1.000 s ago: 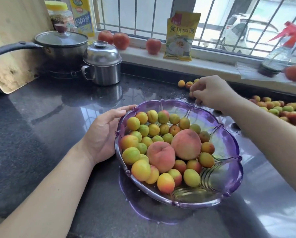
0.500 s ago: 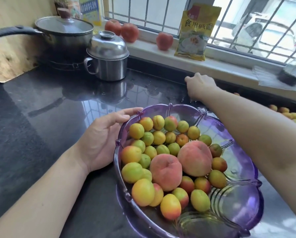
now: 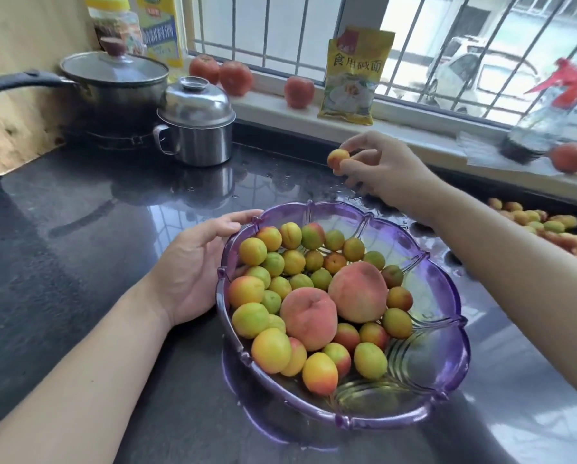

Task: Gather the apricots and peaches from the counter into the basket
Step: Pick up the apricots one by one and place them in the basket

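Purple basket (image 3: 447, 289) (half full), pinched apricot (image 3: 338, 158)

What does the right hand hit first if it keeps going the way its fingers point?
Likely the lidded stainless steel pot: the right hand, pinching a small orange-yellow apricot, points left across bare black counter. Depth unclear.
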Demonstrator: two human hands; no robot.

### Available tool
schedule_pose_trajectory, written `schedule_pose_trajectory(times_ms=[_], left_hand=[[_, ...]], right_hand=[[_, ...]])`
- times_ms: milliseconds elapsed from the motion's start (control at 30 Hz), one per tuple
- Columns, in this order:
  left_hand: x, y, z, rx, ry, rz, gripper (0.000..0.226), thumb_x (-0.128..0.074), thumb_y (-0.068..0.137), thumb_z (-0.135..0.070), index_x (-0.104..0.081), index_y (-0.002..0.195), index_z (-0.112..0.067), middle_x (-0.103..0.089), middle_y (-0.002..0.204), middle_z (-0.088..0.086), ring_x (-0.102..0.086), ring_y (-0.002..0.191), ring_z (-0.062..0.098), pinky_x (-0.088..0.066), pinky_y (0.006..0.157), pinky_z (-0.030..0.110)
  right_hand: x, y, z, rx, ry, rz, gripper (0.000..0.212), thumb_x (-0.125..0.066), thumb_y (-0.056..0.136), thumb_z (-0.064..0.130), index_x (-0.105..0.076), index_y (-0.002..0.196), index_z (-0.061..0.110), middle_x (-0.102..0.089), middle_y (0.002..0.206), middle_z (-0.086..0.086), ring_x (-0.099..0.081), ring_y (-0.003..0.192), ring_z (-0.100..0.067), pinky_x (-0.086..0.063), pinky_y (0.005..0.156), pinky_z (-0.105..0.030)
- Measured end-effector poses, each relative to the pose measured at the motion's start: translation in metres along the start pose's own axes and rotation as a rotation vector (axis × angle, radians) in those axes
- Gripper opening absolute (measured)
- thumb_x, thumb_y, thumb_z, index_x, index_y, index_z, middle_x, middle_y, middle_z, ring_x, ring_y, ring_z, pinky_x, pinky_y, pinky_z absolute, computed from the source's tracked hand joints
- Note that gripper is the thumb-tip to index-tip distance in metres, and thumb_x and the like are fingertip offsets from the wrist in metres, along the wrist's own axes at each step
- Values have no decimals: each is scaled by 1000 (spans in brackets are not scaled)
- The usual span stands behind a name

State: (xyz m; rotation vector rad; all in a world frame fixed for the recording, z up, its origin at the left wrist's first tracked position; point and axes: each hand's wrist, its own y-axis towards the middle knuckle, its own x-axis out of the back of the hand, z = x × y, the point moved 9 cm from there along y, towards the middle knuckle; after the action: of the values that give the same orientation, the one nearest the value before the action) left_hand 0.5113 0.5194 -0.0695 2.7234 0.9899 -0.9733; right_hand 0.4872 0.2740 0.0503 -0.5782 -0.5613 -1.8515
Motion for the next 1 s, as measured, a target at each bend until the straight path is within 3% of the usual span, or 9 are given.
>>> schedule_pose_trajectory(times_ms=[133,200,367,500,633,700,833,933,1000], left_hand=[[1,-1,0,-12,25,-52,49,-53,89,-27,-67,134,-13,-66,142,22,-67,126,40,-51,111,60],[1,-1,-1,-23,40,-71,49,-54,89,-28,-67,134,-13,-68,140,21,-69,122,38,-55,107,57],[3,-5,-3,-42,53,-94,43,-50,96,-26,-67,132,-13,-73,134,17,-73,118,34,-62,99,51],[5,-6,-3,-56,54,-134,37,-41,106,-24,-65,132,-12,-74,130,15,-73,116,32,-63,97,48],[5,-9,-3,-93,67,-176,35,-44,106,-25,-65,130,-11,-75,126,14,-73,114,31,-64,92,45],[5,-11,-4,-113,86,-206,36,-44,108,-25,-64,133,-9,-74,129,17,-71,120,33,-62,98,47],[4,-11,-3,-107,123,-235,48,-42,110,-26,-53,150,-1,-60,148,26,-58,139,42,-51,113,56],[4,-10,-3,-109,124,-228,46,-43,109,-26,-56,146,-3,-60,149,25,-61,136,41,-53,111,55],[5,-10,-4,-115,114,-216,40,-45,107,-26,-61,139,-7,-64,145,24,-66,127,37,-57,106,52]], right_hand=[[-7,-81,20,-2,454,226,29,-67,94,21,-62,121,12,-75,110,-13,-69,94,-21,-56,80,-31],[-13,-112,22,-40,581,310,35,-69,92,21,-61,124,9,-71,115,-20,-67,97,-25,-55,85,-35],[-30,-152,16,-139,532,363,37,-71,88,10,-62,123,10,-73,109,-18,-69,100,-31,-56,89,-37],[-41,-166,21,-207,665,455,40,-65,88,5,-60,127,5,-70,117,-24,-69,97,-28,-59,90,-36],[-47,-175,20,-208,499,462,33,-67,89,11,-62,122,8,-75,109,-15,-72,98,-28,-60,89,-35],[-50,-181,26,-147,319,464,25,-69,92,17,-64,116,15,-77,102,-6,-73,93,-20,-59,84,-32],[-62,-197,41,-26,-102,471,21,-71,87,48,-65,101,35,-74,87,14,-68,76,-2,-52,73,-30],[-71,-200,48,25,-270,407,28,-70,82,59,-64,96,35,-65,81,15,-58,73,4,-44,63,-21],[-80,-201,50,49,-327,419,28,-69,83,60,-62,92,35,-61,80,13,-55,74,3,-42,60,-21]])
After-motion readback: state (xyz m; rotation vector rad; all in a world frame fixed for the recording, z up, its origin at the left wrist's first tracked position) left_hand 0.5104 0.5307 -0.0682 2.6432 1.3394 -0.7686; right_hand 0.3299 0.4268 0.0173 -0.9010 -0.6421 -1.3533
